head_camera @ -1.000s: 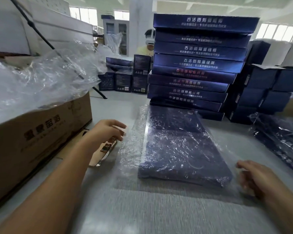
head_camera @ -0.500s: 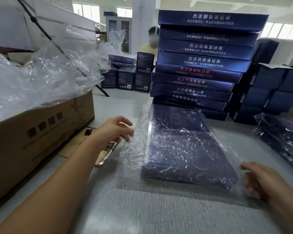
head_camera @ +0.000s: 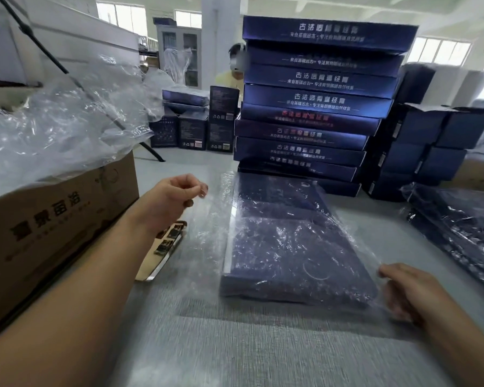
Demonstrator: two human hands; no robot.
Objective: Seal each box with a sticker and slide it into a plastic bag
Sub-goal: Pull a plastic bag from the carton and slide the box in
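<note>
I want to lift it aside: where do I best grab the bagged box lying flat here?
Take the bagged box by its two long side edges, reaching in from left and right: it lies flat, long and thin, and the loose film would likely slip if pinched alone.

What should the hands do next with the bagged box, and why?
Probably pull the plastic bag snug over the box: the box already lies inside, loose film spreads leftward, and both the left hand and right hand pinch its edges.
</note>
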